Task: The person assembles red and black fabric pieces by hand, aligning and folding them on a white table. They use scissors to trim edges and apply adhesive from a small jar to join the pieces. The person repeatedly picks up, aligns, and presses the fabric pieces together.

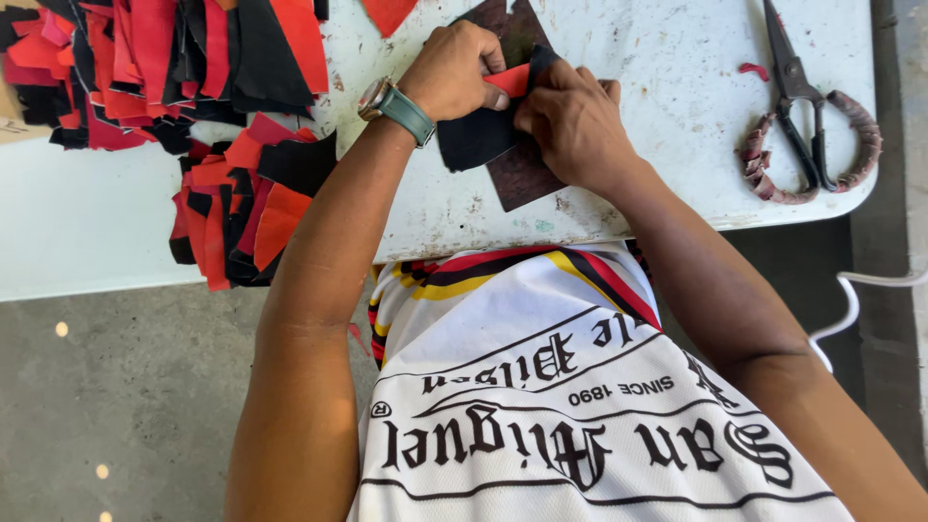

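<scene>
Fabric pieces (488, 121), seemingly pinched by both hands (454, 72) (570, 121), overlie worn white table (677, 87).

left: heap of red and black fabric pieces (193, 116) blocks tabletop | right: scissors (807, 106) near edge | between: bare white table (667, 58) open

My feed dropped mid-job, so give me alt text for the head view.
Seen from above, the left hand and right hand together pinch a red fabric piece against a black fabric piece over a dark brown sheet on a white table. Red and black fabric scraps pile at left; scissors lie at right.
</scene>
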`<state>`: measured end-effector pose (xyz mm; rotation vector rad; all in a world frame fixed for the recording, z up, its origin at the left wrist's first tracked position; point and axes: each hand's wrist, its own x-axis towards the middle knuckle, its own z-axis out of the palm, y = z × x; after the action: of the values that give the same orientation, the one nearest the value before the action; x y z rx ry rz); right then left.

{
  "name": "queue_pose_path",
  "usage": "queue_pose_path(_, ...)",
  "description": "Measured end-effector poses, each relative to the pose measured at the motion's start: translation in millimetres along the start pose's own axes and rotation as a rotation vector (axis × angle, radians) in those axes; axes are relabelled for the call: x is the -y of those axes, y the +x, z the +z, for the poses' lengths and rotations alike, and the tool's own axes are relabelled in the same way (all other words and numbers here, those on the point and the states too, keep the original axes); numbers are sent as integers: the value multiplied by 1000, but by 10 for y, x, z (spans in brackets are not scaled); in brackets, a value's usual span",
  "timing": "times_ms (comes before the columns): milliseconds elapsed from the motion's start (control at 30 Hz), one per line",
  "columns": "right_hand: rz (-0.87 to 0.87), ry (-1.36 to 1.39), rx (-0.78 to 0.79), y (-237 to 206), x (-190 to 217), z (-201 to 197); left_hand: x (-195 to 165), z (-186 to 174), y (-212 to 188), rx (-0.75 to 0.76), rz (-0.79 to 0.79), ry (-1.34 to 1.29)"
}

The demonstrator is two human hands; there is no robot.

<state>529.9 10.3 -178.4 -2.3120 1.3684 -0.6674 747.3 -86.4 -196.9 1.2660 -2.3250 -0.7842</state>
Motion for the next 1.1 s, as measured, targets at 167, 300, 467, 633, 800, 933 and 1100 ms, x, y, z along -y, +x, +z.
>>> queue_pose_path(167, -27, -1, 11, -88, 52, 18, -18, 6, -24, -16, -25, -25)
queue_pose_path(300, 51, -22, -31, -33, 81, 18, -78, -76, -6, -5, -36, -47)
queue_pose_path(467, 89, 16, 56, 120, 28, 32, -153, -135, 5, 49, -165, -110)
queue_pose_path(633, 105, 16, -37, -6, -37, 156, -116, -75, -21, 36, -158, -119)
queue_pose_path(800, 115, 25, -39, -36, -25, 122, -73, 50, -23, 8, -169, -111)
queue_pose_path(933, 40, -17, -58, -105, 50, 11, -85, 157, -93, -78, -176, -172)
queue_pose_path(1100, -68, 80, -95, -366, -58, -50, -116, 104, -283, -438, 2, -523)
